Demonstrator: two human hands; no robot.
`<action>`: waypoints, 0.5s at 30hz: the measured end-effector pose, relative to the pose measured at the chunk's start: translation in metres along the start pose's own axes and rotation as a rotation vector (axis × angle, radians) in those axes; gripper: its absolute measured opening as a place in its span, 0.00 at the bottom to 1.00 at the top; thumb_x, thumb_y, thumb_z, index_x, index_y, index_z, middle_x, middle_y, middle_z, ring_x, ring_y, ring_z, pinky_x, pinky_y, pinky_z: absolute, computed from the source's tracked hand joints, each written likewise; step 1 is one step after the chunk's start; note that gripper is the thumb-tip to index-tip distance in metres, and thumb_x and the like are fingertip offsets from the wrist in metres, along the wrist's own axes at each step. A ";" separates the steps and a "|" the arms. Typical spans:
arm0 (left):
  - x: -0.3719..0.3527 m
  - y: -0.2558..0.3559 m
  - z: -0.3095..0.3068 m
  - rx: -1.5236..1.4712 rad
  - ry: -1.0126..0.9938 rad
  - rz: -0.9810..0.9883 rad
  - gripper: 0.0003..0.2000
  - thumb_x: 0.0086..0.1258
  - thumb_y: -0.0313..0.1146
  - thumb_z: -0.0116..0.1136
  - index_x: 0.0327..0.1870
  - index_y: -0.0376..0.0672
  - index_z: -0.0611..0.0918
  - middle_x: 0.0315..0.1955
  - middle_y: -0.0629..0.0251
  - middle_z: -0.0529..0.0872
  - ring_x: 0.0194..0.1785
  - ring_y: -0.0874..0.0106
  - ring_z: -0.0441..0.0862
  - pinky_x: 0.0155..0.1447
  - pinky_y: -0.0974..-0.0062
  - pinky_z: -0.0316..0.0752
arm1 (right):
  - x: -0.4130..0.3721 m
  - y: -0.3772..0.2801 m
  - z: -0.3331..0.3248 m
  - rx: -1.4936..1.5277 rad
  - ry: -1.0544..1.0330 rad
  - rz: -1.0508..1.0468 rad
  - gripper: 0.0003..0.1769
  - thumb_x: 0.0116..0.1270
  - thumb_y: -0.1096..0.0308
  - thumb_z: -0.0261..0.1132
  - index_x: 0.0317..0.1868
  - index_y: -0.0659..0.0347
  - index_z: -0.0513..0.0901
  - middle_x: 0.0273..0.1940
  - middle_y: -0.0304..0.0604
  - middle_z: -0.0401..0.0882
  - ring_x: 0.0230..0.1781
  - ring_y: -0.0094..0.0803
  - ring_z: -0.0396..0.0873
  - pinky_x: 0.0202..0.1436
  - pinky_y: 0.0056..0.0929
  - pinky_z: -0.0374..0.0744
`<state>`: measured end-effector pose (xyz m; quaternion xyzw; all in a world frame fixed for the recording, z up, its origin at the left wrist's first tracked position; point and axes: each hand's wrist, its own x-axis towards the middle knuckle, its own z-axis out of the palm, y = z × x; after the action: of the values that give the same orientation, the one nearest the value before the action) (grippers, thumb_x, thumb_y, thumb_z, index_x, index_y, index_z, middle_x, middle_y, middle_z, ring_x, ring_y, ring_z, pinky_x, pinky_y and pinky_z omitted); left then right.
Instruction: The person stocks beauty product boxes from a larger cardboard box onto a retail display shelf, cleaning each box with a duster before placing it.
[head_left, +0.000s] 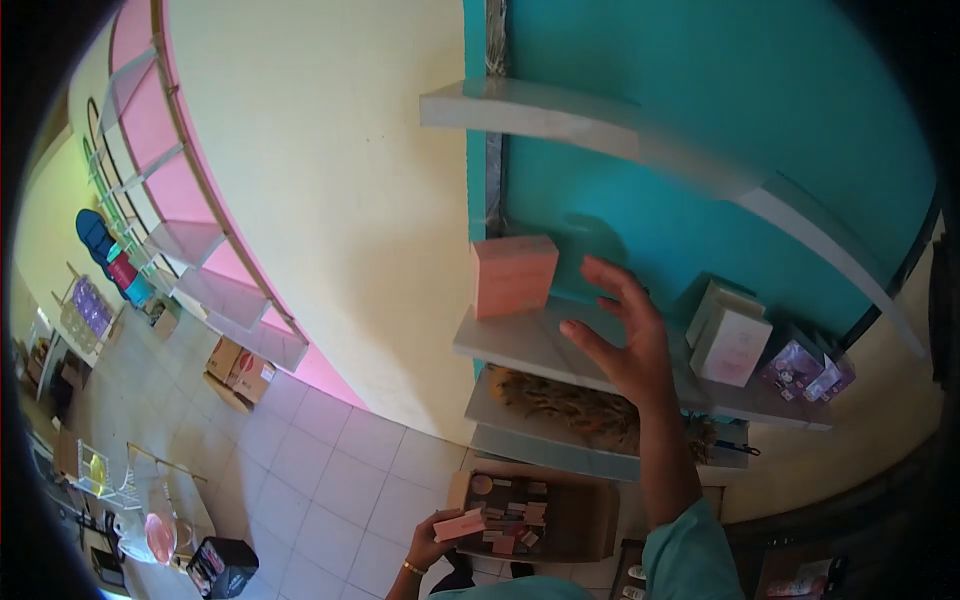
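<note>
My right hand (625,330) is raised over the white shelf (590,345), its fingers apart and nothing in them. Just left of it, a peach-coloured box (515,277) stands upright at the shelf's left end, apart from my fingertips. Low in the view, my left hand (427,545) is closed around a small pink box (460,525). That hand is beside an open cardboard box (585,520) on the floor, which holds several small packages. Further right on the same shelf are white boxes (730,345) and purple packages (800,370).
Above my hand runs another white shelf (560,115) against a teal wall. Dried plants (565,405) lie on the shelf below. On the left are pink-backed shelves (215,290), a cardboard carton (240,372) on the tiled floor, and a black box (222,567).
</note>
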<state>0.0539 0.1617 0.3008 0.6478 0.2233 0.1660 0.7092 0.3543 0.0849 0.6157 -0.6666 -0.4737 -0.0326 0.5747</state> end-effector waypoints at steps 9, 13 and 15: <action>0.026 -0.005 -0.057 0.050 -0.118 -0.124 0.21 0.46 0.20 0.63 0.46 0.35 0.75 0.46 0.58 0.79 0.50 0.70 0.75 0.56 0.72 0.69 | 0.042 0.014 0.026 0.176 -0.069 0.245 0.47 0.46 0.59 0.72 0.64 0.49 0.54 0.57 0.48 0.62 0.60 0.37 0.61 0.56 0.40 0.65; 0.042 -0.007 -0.061 0.000 -0.180 -0.146 0.22 0.47 0.21 0.63 0.47 0.36 0.75 0.46 0.60 0.78 0.50 0.71 0.75 0.55 0.74 0.70 | 0.045 0.015 0.028 0.184 -0.085 0.279 0.47 0.45 0.60 0.72 0.64 0.51 0.54 0.56 0.45 0.63 0.59 0.36 0.62 0.55 0.40 0.65; 0.052 -0.007 -0.060 0.001 -0.216 -0.133 0.22 0.47 0.21 0.63 0.47 0.36 0.74 0.46 0.60 0.78 0.50 0.71 0.75 0.54 0.74 0.70 | 0.044 0.018 0.028 0.182 -0.065 0.285 0.48 0.44 0.60 0.73 0.63 0.53 0.54 0.56 0.45 0.64 0.59 0.35 0.62 0.55 0.39 0.65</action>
<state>0.0653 0.2388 0.2845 0.6461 0.1879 0.0478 0.7382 0.3765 0.1357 0.6192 -0.6731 -0.3936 0.1138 0.6157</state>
